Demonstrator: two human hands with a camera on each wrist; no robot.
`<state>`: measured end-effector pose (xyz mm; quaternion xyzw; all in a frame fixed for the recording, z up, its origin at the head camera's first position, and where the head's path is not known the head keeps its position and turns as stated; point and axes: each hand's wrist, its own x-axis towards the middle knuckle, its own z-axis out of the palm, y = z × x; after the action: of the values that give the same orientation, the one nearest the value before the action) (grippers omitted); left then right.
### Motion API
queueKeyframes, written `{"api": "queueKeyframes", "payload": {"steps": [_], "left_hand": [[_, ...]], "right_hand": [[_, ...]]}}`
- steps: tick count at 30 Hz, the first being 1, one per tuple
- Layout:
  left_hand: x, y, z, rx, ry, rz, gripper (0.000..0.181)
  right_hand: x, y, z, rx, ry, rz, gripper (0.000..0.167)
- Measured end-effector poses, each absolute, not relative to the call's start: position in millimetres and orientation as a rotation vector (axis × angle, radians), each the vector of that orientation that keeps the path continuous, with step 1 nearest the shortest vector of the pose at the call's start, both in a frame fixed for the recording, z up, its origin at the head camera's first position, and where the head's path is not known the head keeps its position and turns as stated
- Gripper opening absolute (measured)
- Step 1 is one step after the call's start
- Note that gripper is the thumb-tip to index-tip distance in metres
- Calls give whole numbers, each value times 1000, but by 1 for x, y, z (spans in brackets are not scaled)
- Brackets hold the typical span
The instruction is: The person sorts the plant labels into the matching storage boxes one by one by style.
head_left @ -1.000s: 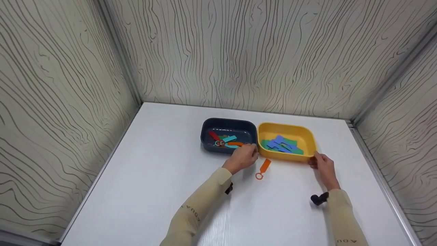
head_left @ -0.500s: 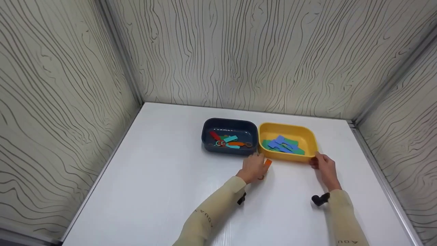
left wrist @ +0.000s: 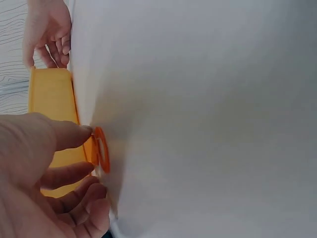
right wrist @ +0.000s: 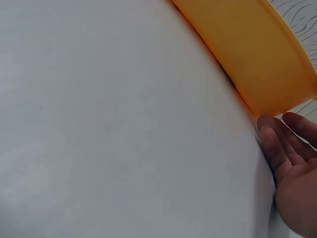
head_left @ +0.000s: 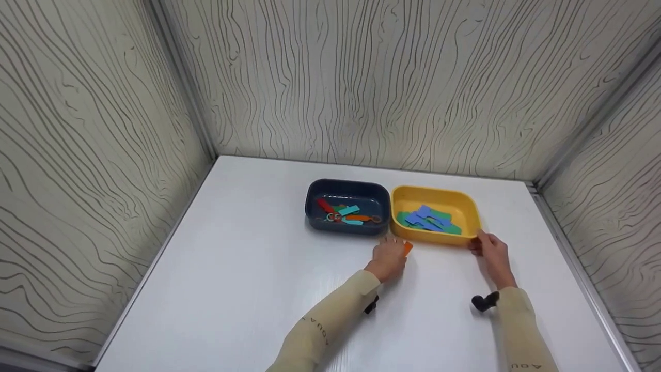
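Observation:
My left hand (head_left: 388,257) pinches an orange tag with a ring at one end (head_left: 408,248) just in front of the two trays. In the left wrist view, thumb and index finger sit on either side of the tag's flat body (left wrist: 90,150), its ring facing the camera; the other fingers curl loosely. My right hand (head_left: 491,258) touches the near right corner of the yellow tray (head_left: 472,217). The right wrist view has its fairly straight fingers (right wrist: 271,141) against the outside of that corner. Blue and green flat pieces (head_left: 427,218) lie in the yellow tray.
A dark blue tray (head_left: 348,185) stands against the yellow tray's left side. It holds red, turquoise, green and orange tags (head_left: 357,217). Both trays are on a white table (head_left: 248,248), with wood-patterned walls (head_left: 330,77) behind and at the sides.
My left hand has moved from the dark tray's near right corner, right and nearer to me, onto the orange tag and pinches it. The right hand has stayed at the yellow tray's corner.

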<state>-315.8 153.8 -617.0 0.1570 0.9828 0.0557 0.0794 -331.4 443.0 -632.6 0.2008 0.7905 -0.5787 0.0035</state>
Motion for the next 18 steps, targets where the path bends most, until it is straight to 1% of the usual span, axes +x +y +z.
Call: {"api": "queueKeyframes", "payload": {"steps": [6,11,18], "left_hand": [[-314,157,-613,493,2913,135,42],[-314,157,-610,541,2903,64,36],[-314,157,-606,559,2857,122,37]], "right_hand": [[-331,443,-633,632,2488,-1798,56],[-330,443,-633,613,2477,-1825,53],[-331,445,-636,577,2464,-1898,52]]}}
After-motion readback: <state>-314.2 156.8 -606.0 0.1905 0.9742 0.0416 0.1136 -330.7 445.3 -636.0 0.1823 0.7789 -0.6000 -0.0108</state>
